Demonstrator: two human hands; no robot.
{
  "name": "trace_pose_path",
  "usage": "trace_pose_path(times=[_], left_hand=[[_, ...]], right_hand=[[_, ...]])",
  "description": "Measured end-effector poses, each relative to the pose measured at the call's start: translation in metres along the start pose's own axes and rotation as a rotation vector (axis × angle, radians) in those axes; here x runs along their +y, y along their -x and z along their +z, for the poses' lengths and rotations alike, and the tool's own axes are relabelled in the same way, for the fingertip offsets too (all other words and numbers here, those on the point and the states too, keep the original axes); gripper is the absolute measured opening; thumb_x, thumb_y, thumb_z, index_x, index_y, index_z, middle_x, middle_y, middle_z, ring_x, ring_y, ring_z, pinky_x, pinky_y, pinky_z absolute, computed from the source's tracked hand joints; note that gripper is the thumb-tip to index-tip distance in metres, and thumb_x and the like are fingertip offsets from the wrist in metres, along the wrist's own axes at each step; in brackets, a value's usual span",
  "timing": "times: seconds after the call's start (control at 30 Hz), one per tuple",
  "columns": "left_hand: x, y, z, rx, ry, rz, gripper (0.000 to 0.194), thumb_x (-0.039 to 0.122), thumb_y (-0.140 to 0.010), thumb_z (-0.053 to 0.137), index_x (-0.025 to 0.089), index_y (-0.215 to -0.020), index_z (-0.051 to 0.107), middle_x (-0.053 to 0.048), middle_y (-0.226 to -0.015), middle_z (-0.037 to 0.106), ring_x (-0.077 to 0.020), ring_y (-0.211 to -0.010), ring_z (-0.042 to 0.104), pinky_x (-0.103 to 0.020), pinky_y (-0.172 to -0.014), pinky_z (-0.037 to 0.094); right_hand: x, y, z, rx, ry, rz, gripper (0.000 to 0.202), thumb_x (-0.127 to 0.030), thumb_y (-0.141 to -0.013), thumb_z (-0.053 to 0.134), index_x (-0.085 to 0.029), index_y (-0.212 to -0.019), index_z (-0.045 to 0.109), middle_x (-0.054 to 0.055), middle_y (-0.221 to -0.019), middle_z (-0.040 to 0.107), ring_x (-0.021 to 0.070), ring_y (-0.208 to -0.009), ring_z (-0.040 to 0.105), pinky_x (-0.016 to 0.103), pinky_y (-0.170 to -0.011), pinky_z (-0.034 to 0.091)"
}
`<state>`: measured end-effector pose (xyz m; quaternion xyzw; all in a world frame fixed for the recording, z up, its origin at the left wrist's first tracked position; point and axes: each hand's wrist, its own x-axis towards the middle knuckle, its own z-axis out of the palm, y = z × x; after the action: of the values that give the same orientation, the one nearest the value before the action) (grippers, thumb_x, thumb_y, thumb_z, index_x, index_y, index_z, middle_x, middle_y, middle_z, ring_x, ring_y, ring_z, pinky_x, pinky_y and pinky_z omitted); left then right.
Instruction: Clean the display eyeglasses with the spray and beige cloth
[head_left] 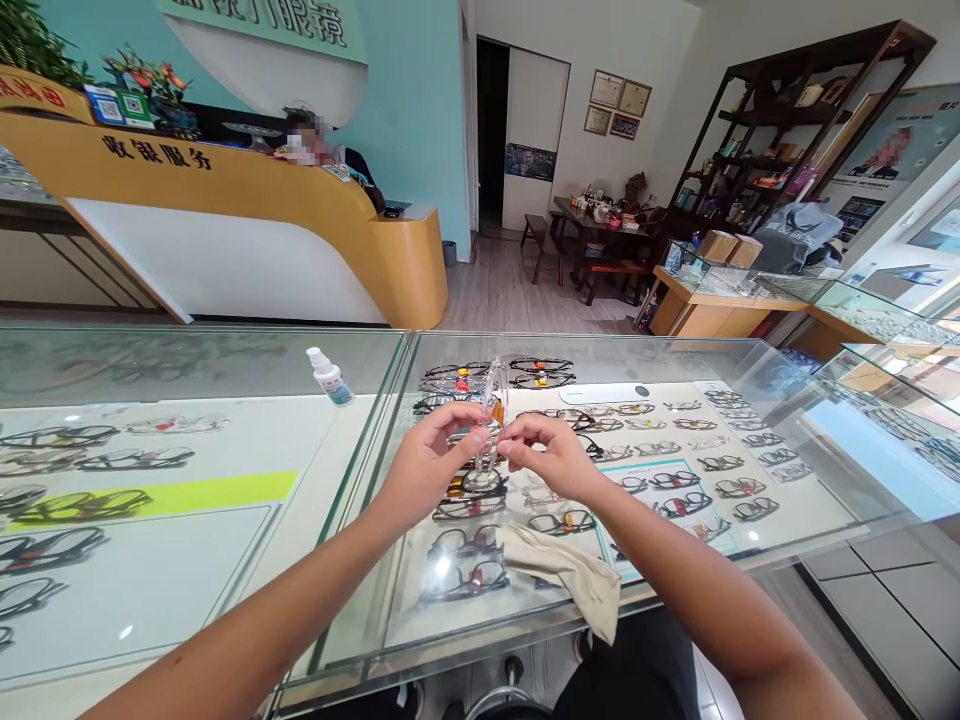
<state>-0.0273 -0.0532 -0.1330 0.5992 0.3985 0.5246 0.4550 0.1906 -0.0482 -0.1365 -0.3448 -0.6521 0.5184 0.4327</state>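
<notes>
Both my hands hold a pair of clear-framed eyeglasses point(493, 385) above the glass display case. The glasses are turned on end, with one clear part pointing up. My left hand point(433, 455) pinches them from the left between thumb and fingers. From the right, my right hand point(551, 455) grips them with curled fingers. Part of the frame is hidden behind my fingers. Just below my hands, a cream cloth point(570, 575) lies crumpled on the glass and hangs over its near edge. A white spray bottle point(329, 377) stands to the left, on the glass top.
Rows of eyeglasses point(677, 480) lie inside the case under the glass. A second glass case point(300, 365) adjoins on the left. Across the floor point(510, 290), a person sits behind a yellow counter point(409, 250). Further display cases point(750, 290) stand at the right.
</notes>
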Motion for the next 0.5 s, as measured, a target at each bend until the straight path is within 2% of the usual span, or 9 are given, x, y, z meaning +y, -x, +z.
trace_pose_path(times=[0.13, 0.27, 0.33, 0.5], left_hand=[[0.003, 0.0, 0.001, 0.007, -0.011, 0.004, 0.04, 0.057, -0.086, 0.089, 0.023, -0.103, 0.078, -0.01, -0.115, 0.078, -0.0281, -0.114, 0.074, -0.042, -0.102, 0.063], [0.003, 0.0, 0.001, -0.015, 0.055, -0.036, 0.042, 0.058, -0.084, 0.09, 0.023, -0.105, 0.078, -0.011, -0.119, 0.076, -0.0304, -0.116, 0.072, -0.04, -0.087, 0.069], [0.004, -0.002, -0.002, -0.013, 0.07, -0.054, 0.044, 0.058, -0.085, 0.09, 0.022, -0.106, 0.078, -0.012, -0.121, 0.075, -0.0314, -0.118, 0.071, -0.04, -0.082, 0.07], [0.004, -0.008, -0.012, 0.06, 0.0, -0.008, 0.043, 0.058, -0.088, 0.088, 0.021, -0.108, 0.079, -0.012, -0.12, 0.076, -0.0286, -0.118, 0.07, -0.035, -0.085, 0.067]], right_hand=[[-0.002, 0.0, -0.001, 0.008, 0.023, -0.014, 0.032, -0.055, -0.091, 0.083, -0.024, -0.088, 0.079, 0.0, -0.078, 0.074, 0.0158, -0.066, 0.068, 0.032, -0.069, 0.055], [-0.006, 0.001, 0.0, 0.034, 0.106, -0.057, 0.025, -0.047, -0.095, 0.078, -0.024, -0.088, 0.079, 0.0, -0.075, 0.074, 0.0158, -0.066, 0.068, 0.031, -0.068, 0.052], [-0.007, 0.002, -0.001, 0.083, 0.17, -0.09, 0.024, -0.046, -0.096, 0.075, -0.024, -0.088, 0.078, -0.001, -0.071, 0.074, 0.016, -0.065, 0.067, 0.031, -0.068, 0.052], [-0.012, 0.003, -0.015, 0.264, 0.217, -0.112, 0.023, -0.046, -0.102, 0.068, -0.024, -0.095, 0.071, -0.003, -0.063, 0.071, 0.015, -0.059, 0.063, 0.029, -0.064, 0.05]])
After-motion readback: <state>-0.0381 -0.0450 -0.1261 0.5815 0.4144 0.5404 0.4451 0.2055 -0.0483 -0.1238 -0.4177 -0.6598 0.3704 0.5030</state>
